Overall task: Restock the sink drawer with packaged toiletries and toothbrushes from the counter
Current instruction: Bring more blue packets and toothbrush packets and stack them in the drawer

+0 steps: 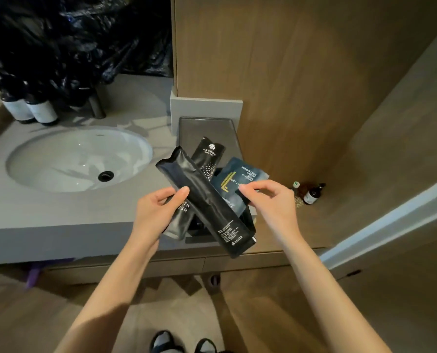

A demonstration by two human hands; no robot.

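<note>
My left hand (159, 210) grips black toothbrush packets: a long one (207, 200) slanting down to the right, and a shorter one (180, 220) lettered in white beneath it. My right hand (268, 200) pinches the lower edge of a dark blue sachet (240, 179) with yellow and white print. Behind these, another black packet (208, 155) with a round logo points toward a dark glass tray (207, 128) on the counter. The drawer front (176, 266) under the grey counter (59, 212) appears closed.
A white oval sink (77, 159) is set in the counter at left, with two labelled dark bottles (31, 109) and black plastic bags (72, 42) behind it. A wooden wall panel (301, 72) rises at right. Small bottles (311, 193) stand on the floor.
</note>
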